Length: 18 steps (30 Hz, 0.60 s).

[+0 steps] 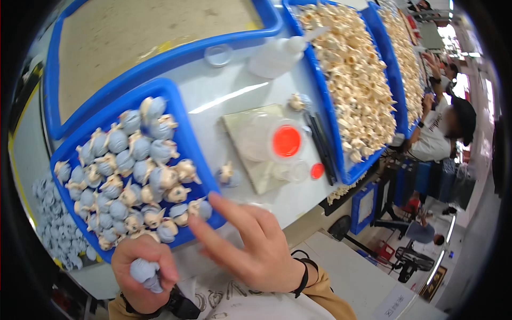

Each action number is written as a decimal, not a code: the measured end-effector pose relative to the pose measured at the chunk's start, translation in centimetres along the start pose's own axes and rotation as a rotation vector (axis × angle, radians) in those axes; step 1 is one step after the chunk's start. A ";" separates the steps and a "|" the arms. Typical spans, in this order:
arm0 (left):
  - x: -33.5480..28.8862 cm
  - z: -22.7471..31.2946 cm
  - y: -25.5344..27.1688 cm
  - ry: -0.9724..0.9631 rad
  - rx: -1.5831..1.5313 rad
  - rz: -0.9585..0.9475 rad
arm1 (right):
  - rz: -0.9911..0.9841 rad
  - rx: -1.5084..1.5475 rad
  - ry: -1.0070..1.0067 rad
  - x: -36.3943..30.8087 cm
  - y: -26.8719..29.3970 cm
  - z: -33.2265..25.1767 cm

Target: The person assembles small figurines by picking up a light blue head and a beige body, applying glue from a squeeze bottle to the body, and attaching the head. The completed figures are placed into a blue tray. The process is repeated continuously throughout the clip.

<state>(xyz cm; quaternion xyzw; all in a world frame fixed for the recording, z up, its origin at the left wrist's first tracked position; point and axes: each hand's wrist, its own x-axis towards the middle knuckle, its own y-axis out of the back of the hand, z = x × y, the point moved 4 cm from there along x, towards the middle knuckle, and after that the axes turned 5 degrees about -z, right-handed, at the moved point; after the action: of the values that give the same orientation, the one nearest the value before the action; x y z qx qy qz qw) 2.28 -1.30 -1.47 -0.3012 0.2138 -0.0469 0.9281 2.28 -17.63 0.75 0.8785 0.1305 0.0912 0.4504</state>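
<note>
In front of me, low in the head view, my left hand (140, 266) is closed around a small grey-blue doll hair piece (145, 273). Whether a face part sits under it, my fingers hide. My right hand (248, 245) has its fingers stretched out and apart, with nothing seen in it. Its fingertips hover by a doll head (200, 209) at the near right corner of a blue tray (184, 120). Many doll heads (140, 146) with grey-blue hair and pale pointed-eared faces fill that tray.
Loose grey-blue hair pieces (58, 224) lie at the left. Right of the tray are one doll head (228, 175), red-topped container (286, 141), white squeeze bottle (277, 56) and dark sticks (321, 149). Beyond stand a blue bin of pale parts (354, 80) and a co-worker (440, 125).
</note>
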 end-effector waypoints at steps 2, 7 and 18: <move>0.4 -0.2 -0.5 0.029 0.110 -0.132 | 0.131 0.086 0.026 -1.3 3.0 1.4; 0.1 -0.7 -1.5 0.199 0.295 -0.211 | 0.602 -0.339 -0.742 -6.8 11.0 11.5; 0.5 -0.9 -2.3 0.562 0.105 -0.413 | 0.870 0.242 -0.459 -6.5 8.7 7.4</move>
<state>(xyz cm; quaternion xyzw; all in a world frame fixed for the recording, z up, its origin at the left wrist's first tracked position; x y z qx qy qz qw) 2.45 -3.79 -1.02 -0.2652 0.3924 -0.3258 0.8182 -0.53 -30.17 3.30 0.8949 -0.3403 0.0593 0.2826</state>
